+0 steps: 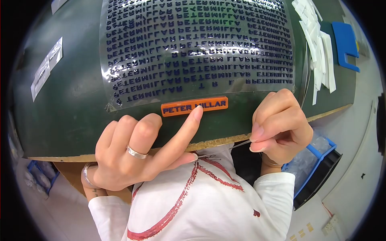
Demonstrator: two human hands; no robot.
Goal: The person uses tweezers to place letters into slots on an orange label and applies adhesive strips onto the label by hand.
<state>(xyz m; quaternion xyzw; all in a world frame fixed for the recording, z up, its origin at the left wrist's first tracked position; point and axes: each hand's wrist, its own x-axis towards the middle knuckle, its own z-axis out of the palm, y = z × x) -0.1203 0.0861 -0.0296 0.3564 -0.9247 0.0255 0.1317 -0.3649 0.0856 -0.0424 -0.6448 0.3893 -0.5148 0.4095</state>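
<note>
An orange bar (194, 107) with dark raised letters reading PETER MILLAR lies near the table's front edge. My left hand (136, 154), with a ring on it, reaches its index fingertip onto the letters. Its thumb is stretched out below, apart from the index finger, and the other fingers are curled. My right hand (281, 124) pinches a thin metal needle-like tool (229, 148) between thumb and fingers. The tool slants down left beyond the table edge, its far end at my left thumb tip; whether they touch I cannot tell.
Behind the bar, a clear sheet (193, 90) carries rows of dark mirrored letters, with gaps in the nearest row. White paper strips (317, 44) and a blue plastic piece (345, 46) lie at the right. A small clear packet (47, 66) is at left; blue bins (309, 160) stand below.
</note>
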